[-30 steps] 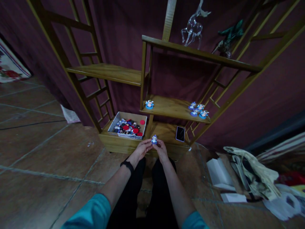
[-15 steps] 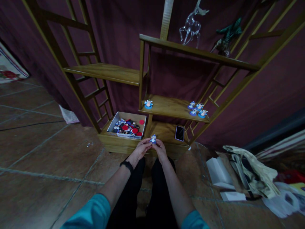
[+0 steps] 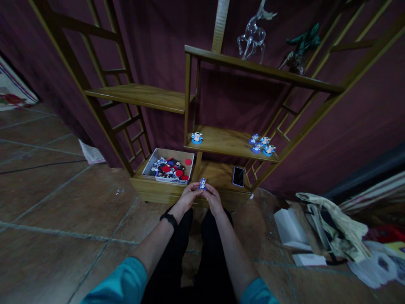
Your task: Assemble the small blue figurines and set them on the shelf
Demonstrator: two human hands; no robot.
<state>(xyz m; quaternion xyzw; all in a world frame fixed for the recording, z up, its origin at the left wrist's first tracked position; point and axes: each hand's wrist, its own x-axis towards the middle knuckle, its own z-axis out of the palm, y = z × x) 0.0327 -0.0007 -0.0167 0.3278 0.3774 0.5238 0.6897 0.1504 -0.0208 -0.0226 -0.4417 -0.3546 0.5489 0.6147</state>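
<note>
A small purple-and-white figurine (image 3: 202, 183) on a purple base is held upright between my two hands, just in front of the lower shelf. My left hand (image 3: 190, 195) pinches its base from the left, and my right hand (image 3: 213, 197) grips it from the right. To the left, a cardboard box (image 3: 152, 163) holds a jumble of figurines and red discs. On the middle shelf (image 3: 226, 137), one blue-based figurine (image 3: 196, 138) stands at the left end. Several more figurines (image 3: 257, 147) with blue or purple bases are grouped at the right end.
A phone (image 3: 238, 176) lies on the lower shelf at right. Above stand a clear glass deer (image 3: 253, 34) and a green ornament (image 3: 300, 48). On the tiled floor to the right are a white box (image 3: 291, 230), a beige cloth bag (image 3: 337, 223) and plastic bags (image 3: 375, 266).
The figurine has turned slightly in my fingers and shifted a little to the left. Both hands stay in nearly the same place; the shelf items have not moved.
</note>
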